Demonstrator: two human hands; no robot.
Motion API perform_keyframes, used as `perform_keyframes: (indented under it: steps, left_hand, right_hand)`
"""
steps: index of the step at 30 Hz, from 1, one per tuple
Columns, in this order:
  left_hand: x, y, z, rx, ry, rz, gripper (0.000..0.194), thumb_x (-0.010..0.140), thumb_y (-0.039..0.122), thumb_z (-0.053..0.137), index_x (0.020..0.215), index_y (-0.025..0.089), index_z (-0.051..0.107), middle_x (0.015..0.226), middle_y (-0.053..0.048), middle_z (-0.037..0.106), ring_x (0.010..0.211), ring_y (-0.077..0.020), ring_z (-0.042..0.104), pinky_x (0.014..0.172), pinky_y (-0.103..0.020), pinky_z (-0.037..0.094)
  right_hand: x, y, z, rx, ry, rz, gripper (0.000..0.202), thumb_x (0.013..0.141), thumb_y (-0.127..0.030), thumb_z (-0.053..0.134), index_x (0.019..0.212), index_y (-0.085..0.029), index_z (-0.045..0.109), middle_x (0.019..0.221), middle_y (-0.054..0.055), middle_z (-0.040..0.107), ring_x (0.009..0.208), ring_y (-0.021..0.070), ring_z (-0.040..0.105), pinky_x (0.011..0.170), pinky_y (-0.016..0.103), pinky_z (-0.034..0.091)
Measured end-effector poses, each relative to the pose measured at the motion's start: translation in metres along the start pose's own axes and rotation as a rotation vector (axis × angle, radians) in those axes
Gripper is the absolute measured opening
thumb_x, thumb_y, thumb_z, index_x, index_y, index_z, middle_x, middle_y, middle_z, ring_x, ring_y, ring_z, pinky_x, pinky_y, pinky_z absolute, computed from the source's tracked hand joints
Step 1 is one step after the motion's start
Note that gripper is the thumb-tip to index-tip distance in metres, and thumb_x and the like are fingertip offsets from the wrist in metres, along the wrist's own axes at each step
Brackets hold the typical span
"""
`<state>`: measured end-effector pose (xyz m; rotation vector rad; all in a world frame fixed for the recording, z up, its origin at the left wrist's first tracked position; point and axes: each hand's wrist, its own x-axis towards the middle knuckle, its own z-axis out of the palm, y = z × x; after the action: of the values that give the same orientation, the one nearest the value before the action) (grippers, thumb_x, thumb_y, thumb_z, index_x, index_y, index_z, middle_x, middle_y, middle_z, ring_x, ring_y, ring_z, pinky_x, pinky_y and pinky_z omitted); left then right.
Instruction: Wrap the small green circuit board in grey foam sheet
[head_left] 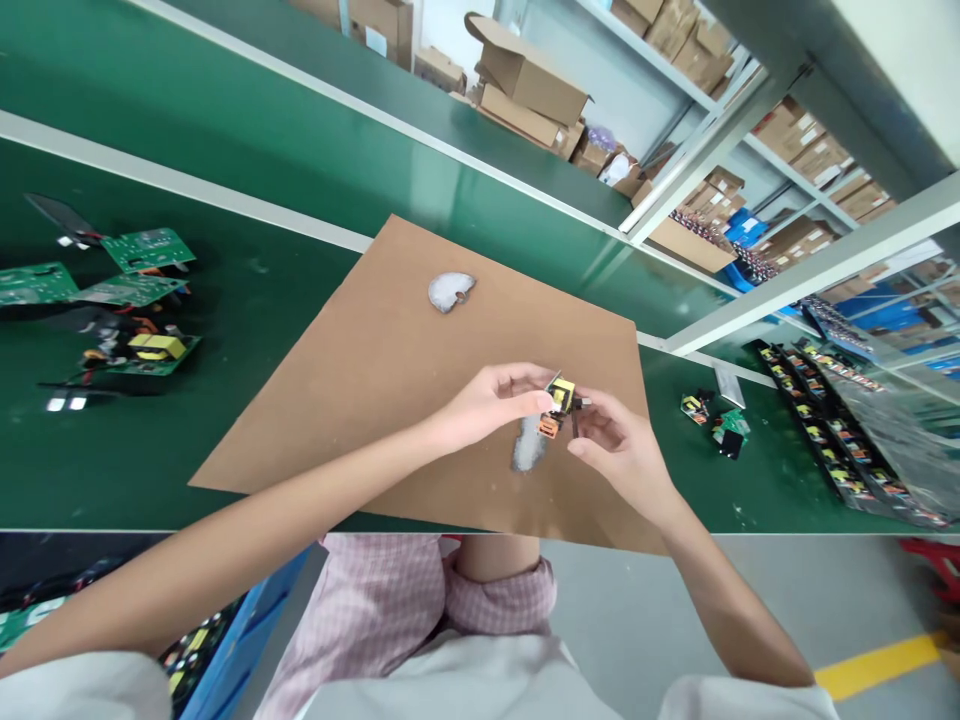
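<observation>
Loose green circuit boards (142,250) lie at the far left of the green bench (247,300). Over the brown cardboard sheet (390,360), the left hand (491,400) pinches a small circuit board (559,405) (yellow transformer on top) by its left edge; the right hand (619,445) curls its fingers around its right side.

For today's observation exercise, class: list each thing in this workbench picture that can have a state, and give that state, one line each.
Small circuit board: held above the brown board by both hands.
Left hand: fingers pinched on the small circuit board.
Right hand: fingers gripping it from the other side.
Brown board: flat on the green bench.
Cardboard box: flaps open.
Green circuit boards: lying loose, piled.
</observation>
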<state>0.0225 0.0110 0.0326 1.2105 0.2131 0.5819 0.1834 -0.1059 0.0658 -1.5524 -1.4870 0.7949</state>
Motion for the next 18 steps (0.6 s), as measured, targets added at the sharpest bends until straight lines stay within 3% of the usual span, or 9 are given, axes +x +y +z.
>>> perform_keyframes:
  steps: [4, 7, 10, 12, 15, 18]
  left_hand:
    - [0.001, -0.001, 0.001, -0.062, -0.043, 0.001, 0.045, 0.071, 0.043, 0.065, 0.103, 0.011, 0.060, 0.098, -0.010, 0.065, 0.088, -0.0169, 0.062, 0.082, -0.030, 0.047]
    - [0.000, -0.003, 0.003, -0.033, -0.043, -0.018, 0.044, 0.068, 0.037, 0.070, 0.103, 0.013, 0.058, 0.097, -0.009, 0.066, 0.088, -0.0170, 0.063, 0.083, -0.032, 0.048]
    - [0.000, -0.006, 0.004, 0.045, 0.002, -0.015, 0.039, 0.067, 0.033, 0.071, 0.099, 0.014, 0.060, 0.094, -0.006, 0.066, 0.086, -0.0146, 0.063, 0.081, -0.029, 0.048]
    - [0.001, -0.006, 0.003, 0.034, 0.044, -0.016, 0.036, 0.068, 0.033, 0.070, 0.097, 0.014, 0.061, 0.092, -0.005, 0.066, 0.083, -0.0133, 0.062, 0.079, -0.027, 0.048]
    - [0.002, -0.006, 0.001, -0.085, 0.075, -0.023, 0.034, 0.071, 0.036, 0.068, 0.096, 0.013, 0.063, 0.091, -0.005, 0.066, 0.080, -0.0117, 0.062, 0.077, -0.025, 0.048]
    - [0.002, -0.005, 0.000, -0.253, 0.073, -0.065, 0.036, 0.074, 0.039, 0.065, 0.099, 0.014, 0.064, 0.091, -0.005, 0.066, 0.080, -0.0107, 0.062, 0.077, -0.024, 0.048]
  right_hand:
    - [0.007, 0.004, -0.001, 0.159, 0.038, 0.037, 0.040, 0.078, -0.055, 0.059, 0.100, -0.021, 0.058, 0.075, 0.003, 0.059, 0.065, 0.0163, 0.054, 0.062, 0.032, 0.047]
    - [0.013, 0.002, 0.004, 0.263, 0.061, 0.095, 0.039, 0.084, -0.058, 0.048, 0.086, -0.019, 0.056, 0.067, 0.001, 0.054, 0.061, 0.0153, 0.051, 0.057, 0.030, 0.046]
    - [0.016, -0.005, 0.013, 0.142, 0.138, 0.085, 0.035, 0.079, -0.055, 0.056, 0.083, -0.021, 0.052, 0.076, 0.002, 0.055, 0.070, 0.0161, 0.054, 0.062, 0.029, 0.048]
    - [0.016, -0.007, 0.019, 0.084, 0.117, 0.045, 0.040, 0.076, -0.059, 0.058, 0.091, -0.022, 0.051, 0.087, 0.004, 0.058, 0.079, 0.0183, 0.056, 0.068, 0.031, 0.049]
    - [0.013, -0.004, 0.024, 0.149, 0.040, -0.013, 0.053, 0.071, -0.061, 0.062, 0.105, -0.023, 0.047, 0.104, 0.008, 0.057, 0.095, 0.0222, 0.056, 0.078, 0.035, 0.049]
    - [0.011, 0.002, 0.024, 0.189, 0.054, -0.030, 0.058, 0.068, -0.048, 0.072, 0.114, -0.025, 0.045, 0.116, 0.008, 0.053, 0.104, 0.0225, 0.052, 0.084, 0.036, 0.047]
